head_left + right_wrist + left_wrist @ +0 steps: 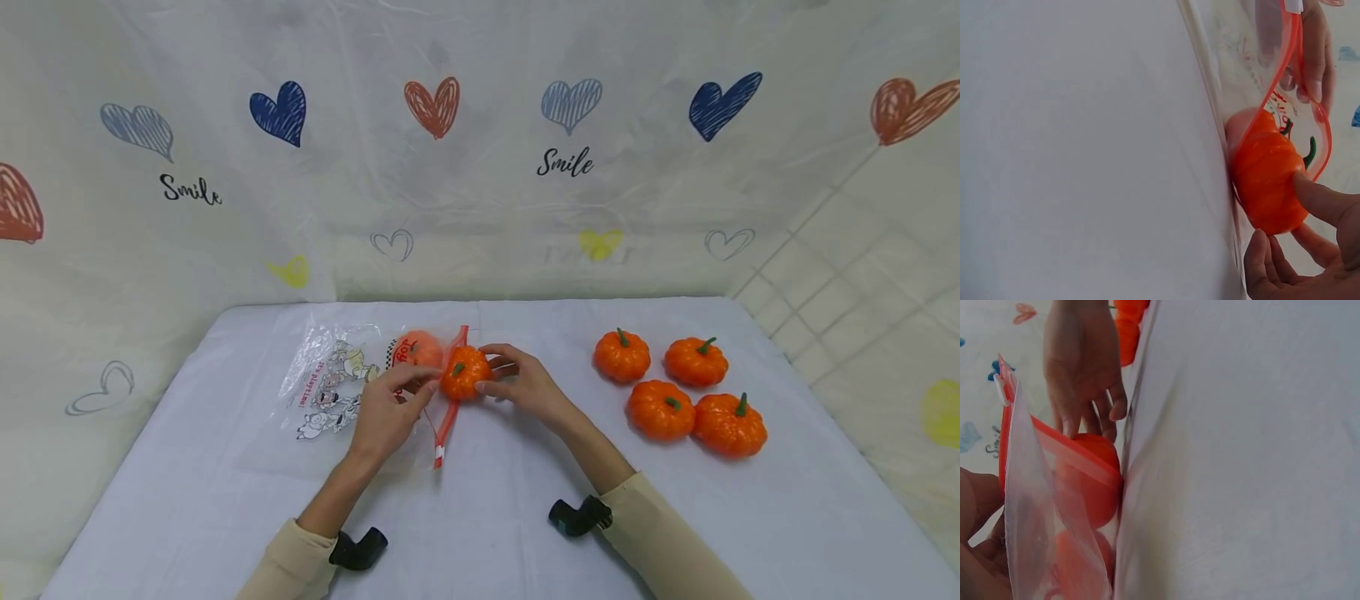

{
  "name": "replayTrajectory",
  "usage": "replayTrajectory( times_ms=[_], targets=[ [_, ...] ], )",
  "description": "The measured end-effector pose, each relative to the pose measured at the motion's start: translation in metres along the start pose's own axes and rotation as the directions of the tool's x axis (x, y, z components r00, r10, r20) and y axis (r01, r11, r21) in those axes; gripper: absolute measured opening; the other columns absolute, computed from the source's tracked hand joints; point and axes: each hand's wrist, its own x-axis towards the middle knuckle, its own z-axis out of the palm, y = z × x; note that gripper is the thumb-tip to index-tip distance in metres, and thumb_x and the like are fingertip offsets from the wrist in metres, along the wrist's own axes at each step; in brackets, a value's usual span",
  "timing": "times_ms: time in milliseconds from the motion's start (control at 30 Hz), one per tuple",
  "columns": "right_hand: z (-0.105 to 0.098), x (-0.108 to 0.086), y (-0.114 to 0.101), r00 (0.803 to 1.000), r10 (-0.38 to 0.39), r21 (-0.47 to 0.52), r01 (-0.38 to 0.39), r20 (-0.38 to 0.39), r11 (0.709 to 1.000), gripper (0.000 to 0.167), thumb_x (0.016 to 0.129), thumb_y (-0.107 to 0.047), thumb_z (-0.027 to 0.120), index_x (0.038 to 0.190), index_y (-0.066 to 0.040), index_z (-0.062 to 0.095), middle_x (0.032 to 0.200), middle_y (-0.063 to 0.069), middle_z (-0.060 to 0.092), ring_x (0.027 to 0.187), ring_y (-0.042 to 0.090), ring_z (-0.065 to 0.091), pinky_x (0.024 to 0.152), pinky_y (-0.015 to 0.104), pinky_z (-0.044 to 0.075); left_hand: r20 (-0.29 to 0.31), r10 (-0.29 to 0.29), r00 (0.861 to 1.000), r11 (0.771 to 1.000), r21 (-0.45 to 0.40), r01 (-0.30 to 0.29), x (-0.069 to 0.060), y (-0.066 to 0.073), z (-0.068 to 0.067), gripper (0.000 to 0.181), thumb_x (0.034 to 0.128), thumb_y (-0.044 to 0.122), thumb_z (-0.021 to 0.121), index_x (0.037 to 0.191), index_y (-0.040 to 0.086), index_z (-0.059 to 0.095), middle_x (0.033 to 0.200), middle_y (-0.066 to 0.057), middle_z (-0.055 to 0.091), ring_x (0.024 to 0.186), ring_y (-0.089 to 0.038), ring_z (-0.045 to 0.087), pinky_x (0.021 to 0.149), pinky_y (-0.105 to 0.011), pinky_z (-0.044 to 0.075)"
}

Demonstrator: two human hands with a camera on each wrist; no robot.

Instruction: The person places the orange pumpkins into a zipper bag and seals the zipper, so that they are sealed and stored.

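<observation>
A small orange toy pumpkin (467, 374) with a green stem sits in the mouth of a clear zip bag (322, 454) edged in red. My right hand (529, 387) grips this pumpkin from the right, thumb on its side and fingers curled about its end, as the right wrist view (1270, 181) of the pumpkin shows. On the other side, my left hand (390, 412) pinches the upper red edge of the bag and holds the mouth apart. Another pumpkin (418, 348) lies inside the bag, seen through the printed plastic.
Several more toy pumpkins stand in a group on the right of the white-covered table (495, 542), the nearest pumpkin (730, 425) at its front right. A white slider (439, 452) sits at the near end of the red zip strip. Behind hangs a heart-printed curtain (495, 192).
</observation>
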Motion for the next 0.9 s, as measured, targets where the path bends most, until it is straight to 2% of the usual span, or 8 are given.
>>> replayTrajectory(
  times_ms=[900],
  targets=[
    [0.011, 0.01, -0.002, 1.0, 0.004, 0.053, -0.004, 0.001, 0.999, 0.058, 0.095, -0.016, 0.076, 0.148, -0.017, 0.055, 0.142, 0.017, 0.061, 0.122, 0.035, 0.064, 0.089, 0.037, 0.063, 0.013, -0.019, 1.0, 1.0, -0.002, 0.019, 0.0, 0.001, 0.001, 0.019, 0.0989, 0.022, 0.072, 0.116, 0.02, 0.08, 0.107, 0.0, 0.075, 0.094, -0.016, 0.063, 0.076, -0.021, 0.053]
  ],
)
